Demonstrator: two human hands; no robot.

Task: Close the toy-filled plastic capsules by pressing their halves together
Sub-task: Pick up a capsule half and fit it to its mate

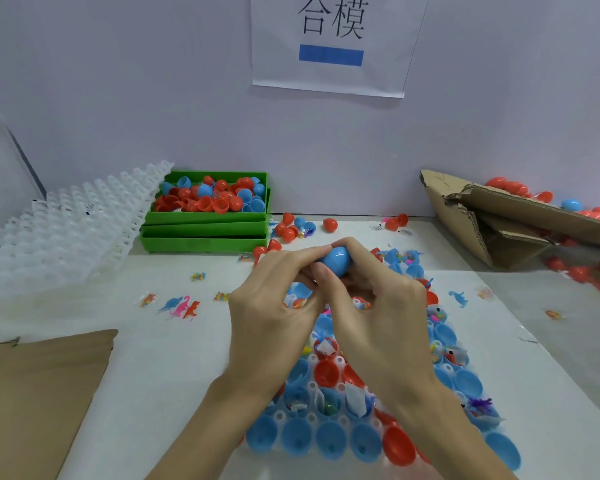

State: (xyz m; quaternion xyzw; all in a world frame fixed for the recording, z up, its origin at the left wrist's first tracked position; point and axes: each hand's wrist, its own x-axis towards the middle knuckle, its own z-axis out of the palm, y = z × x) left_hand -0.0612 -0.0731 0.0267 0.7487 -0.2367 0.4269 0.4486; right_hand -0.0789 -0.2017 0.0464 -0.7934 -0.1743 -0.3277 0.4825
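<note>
Above the tray [326, 419] of open capsules, both hands, left hand [274, 306] and right hand [378, 306], are squeezing a blue capsule [336, 259] by its ends; it looks light, hard and slippery.

Much of the blue capsule [336, 260] was covered by the curled fingers of the left hand [274, 299] and right hand [378, 303], so its seam could not be seen. Both forearms ran out past the near edge. Beneath the hands, the middle rows of the white capsule tray [312, 388] were hidden, and its near right corner was blurred. The small toys inside the open capsule halves [326, 405] were too small to identify. The cardboard box [520, 216] at far right was cut by the right edge, as was the brown cardboard sheet [39, 393] at near left. The wall sign [329, 46] lost its top to the upper edge.
</note>
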